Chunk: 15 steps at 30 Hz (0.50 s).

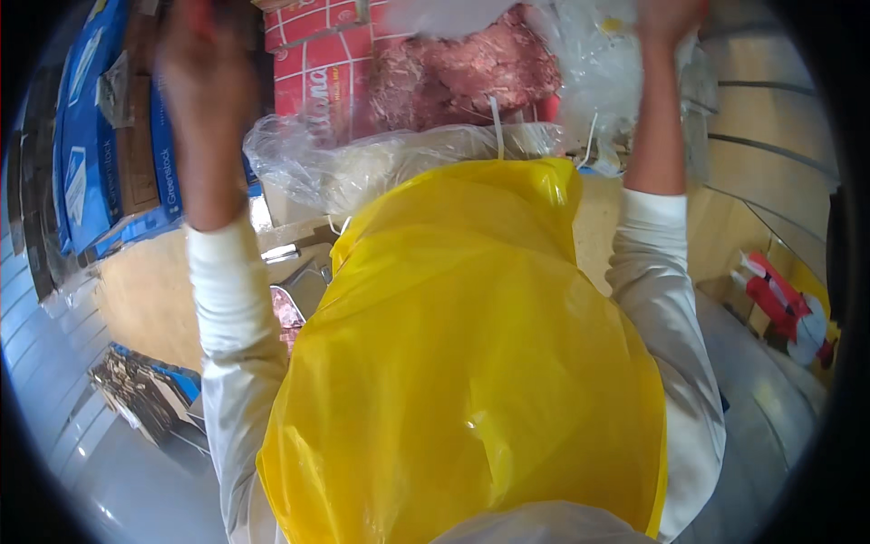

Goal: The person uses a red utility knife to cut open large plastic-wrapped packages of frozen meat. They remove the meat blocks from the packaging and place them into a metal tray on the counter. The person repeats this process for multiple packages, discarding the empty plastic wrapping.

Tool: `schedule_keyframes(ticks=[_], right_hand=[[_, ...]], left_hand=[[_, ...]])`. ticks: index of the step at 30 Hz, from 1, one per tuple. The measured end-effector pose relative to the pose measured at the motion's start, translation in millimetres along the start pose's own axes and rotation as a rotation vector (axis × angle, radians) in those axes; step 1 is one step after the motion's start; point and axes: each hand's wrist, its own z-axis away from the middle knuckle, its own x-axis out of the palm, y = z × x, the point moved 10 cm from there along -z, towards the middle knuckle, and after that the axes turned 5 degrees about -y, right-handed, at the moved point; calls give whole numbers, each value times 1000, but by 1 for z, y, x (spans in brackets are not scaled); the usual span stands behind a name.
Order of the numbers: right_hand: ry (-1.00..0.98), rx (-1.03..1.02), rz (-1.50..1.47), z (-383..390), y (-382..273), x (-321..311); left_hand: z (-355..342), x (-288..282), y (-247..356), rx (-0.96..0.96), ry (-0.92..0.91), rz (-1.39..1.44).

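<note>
A large block of raw red meat lies at the top centre, with clear plastic wrap bunched to its right. More clear plastic hangs along the near edge. My left hand is raised at the upper left, smeared by motion. It appears closed around something red, mostly cut off by the top edge. At the upper right, beside the wrap, my right hand looks closed; its fingers are partly out of the picture, and what they hold cannot be made out.
A red printed carton sits left of the meat. Blue cardboard boxes are stacked at far left, and flattened cardboard stands lower down. A knife-like metal tool lies near my yellow apron. Red and white items are at right.
</note>
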Motion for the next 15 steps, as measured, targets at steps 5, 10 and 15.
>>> schedule_keyframes(ticks=[5, 10, 15], right_hand=[[-167, 323, -369, 107, 184, -30], [-689, 447, -380, 310, 174, 6], [-701, 518, -847, 375, 93, -9]], left_hand=[[173, 185, -22, 173, -564, 227], [203, 230, -44, 101, -583, 39], [146, 279, -106, 69, -380, -95]])
